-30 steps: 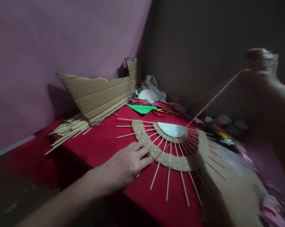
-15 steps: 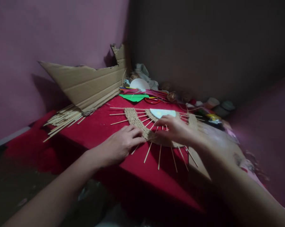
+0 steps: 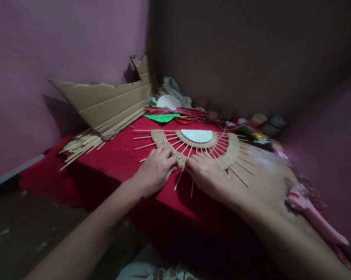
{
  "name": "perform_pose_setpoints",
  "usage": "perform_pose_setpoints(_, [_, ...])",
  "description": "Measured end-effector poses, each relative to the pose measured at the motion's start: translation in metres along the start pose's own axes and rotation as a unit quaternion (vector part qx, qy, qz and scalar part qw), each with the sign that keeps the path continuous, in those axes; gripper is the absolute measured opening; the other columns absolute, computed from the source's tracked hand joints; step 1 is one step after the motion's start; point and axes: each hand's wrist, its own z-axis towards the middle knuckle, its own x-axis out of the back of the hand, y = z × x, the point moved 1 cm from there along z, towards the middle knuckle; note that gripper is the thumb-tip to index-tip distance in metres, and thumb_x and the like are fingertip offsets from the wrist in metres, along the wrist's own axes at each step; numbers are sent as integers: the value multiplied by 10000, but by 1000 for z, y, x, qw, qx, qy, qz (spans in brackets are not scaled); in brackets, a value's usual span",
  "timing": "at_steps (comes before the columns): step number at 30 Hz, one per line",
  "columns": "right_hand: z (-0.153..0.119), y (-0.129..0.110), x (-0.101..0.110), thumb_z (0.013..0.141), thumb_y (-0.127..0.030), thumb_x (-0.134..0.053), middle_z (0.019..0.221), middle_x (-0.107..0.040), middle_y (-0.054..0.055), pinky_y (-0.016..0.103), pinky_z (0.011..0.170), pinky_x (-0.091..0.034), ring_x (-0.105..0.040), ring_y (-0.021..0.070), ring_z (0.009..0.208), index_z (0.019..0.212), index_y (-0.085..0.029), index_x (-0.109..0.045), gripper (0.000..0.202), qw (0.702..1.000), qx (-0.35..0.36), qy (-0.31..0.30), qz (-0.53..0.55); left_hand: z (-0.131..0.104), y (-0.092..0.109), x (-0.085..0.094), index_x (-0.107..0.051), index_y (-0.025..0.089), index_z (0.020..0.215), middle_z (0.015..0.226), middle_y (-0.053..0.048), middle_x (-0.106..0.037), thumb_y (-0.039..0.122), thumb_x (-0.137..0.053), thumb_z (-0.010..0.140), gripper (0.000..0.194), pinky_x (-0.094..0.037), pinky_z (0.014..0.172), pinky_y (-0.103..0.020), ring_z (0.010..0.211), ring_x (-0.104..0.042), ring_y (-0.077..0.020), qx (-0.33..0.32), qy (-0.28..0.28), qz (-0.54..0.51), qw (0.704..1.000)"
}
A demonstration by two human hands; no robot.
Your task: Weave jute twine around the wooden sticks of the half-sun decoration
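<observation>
A half-round fan of thin wooden sticks lies on the red cloth, with a wide outer band of woven twine (image 3: 233, 151) and a narrower twine band around a pale blue half-disc (image 3: 197, 135). My left hand (image 3: 158, 167) rests at the lower left of the outer band, fingers curled and closed over its edge. Close beside it, my right hand (image 3: 207, 173) has its fingers pinched together on the band's lower middle. Both sets of fingertips are partly hidden, as is the stretch of band under them. Stick ends poke out below the hands.
Cardboard (image 3: 105, 105) leans on the left wall above a bundle of loose sticks (image 3: 80, 147). Green sheets (image 3: 162, 117), red-handled scissors (image 3: 184, 121) and twine balls (image 3: 212, 116) sit behind. On the right are a brown board (image 3: 262, 171) and a pink glue gun (image 3: 312, 212).
My right hand has come down and nearer, from over the half-disc's edge to the lower band, uncovering the half-disc. My left hand stays nearly in place. The view has shifted slightly.
</observation>
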Motion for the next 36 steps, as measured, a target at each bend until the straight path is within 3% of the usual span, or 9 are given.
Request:
perform_pose_setpoints(6, [-20, -16, -2, 881, -174, -518, 797, -659, 60, 298, 661, -409, -568, 173, 716, 778, -168, -611, 140, 985, -61, -5, 160, -6, -6, -2, -644, 152, 896, 963, -78, -557, 185, -447, 943, 205, -441, 833, -365, 930, -464, -194, -35, 32, -71, 996])
perform_pose_setpoints(10, [-29, -24, -5, 849, -152, -561, 801, -663, 46, 289, 685, -441, -592, 164, 738, 761, -173, -636, 118, 965, -84, -8, 249, -7, -8, 4, -665, 154, 933, 993, -79, -583, 194, -456, 942, 213, -452, 877, -362, 969, -486, -192, -43, 16, -109, 993])
perform_pose_setpoints(14, [-33, -32, -6, 863, -158, -552, 801, -657, 45, 275, 665, -454, -594, 151, 721, 803, -167, -669, 132, 958, -60, 1, 281, -9, -8, 9, -676, 159, 972, 1041, -79, -593, 253, -487, 939, 213, -430, 934, -402, 1006, -485, -208, -31, -13, -97, 995])
perform_pose_setpoints(17, [-36, -37, -8, 878, -166, -530, 801, -653, 44, 256, 624, -446, -591, 139, 700, 822, -172, -678, 158, 962, -33, 27, 268, -11, -5, 10, -677, 160, 978, 1067, -83, -593, 278, -478, 945, 234, -432, 929, -409, 1009, -490, -212, -22, -14, -86, 996])
perform_pose_setpoints(20, [-38, -41, -9, 885, -155, -484, 766, -644, 57, 266, 577, -419, -568, 148, 673, 789, -168, -668, 208, 980, 24, 79, 180, -12, 2, 11, -670, 166, 947, 1046, -80, -593, 309, -493, 936, 228, -444, 909, -412, 1002, -495, -216, 2, -22, -57, 998])
perform_pose_setpoints(25, [-41, -44, -7, 880, -105, -423, 734, -628, 75, 301, 528, -375, -492, 160, 609, 720, -160, -647, 281, 983, 127, 113, 62, -1, 27, 14, -620, 123, 948, 1016, -125, -564, 341, -540, 883, 241, -467, 817, -456, 951, -503, -277, 52, -58, 81, 994])
perform_pose_setpoints(31, [-44, -40, -6, 882, -110, -422, 720, -612, 73, 294, 518, -378, -463, 154, 585, 726, -145, -662, 289, 980, 142, 117, 78, 15, 47, 17, -636, 87, 958, 1075, -178, -537, 224, -504, 860, 214, -442, 803, -553, 999, -499, -363, 81, -120, 133, 980])
perform_pose_setpoints(36, [-45, -37, -4, 843, -111, -452, 726, -614, 76, 291, 508, -364, -505, 161, 617, 759, -133, -693, 256, 981, 120, 93, 120, 15, 35, 7, -630, 93, 744, 1027, -144, -541, 138, -480, 810, 170, -439, 860, -505, 1034, -451, -314, 80, -55, 61, 993])
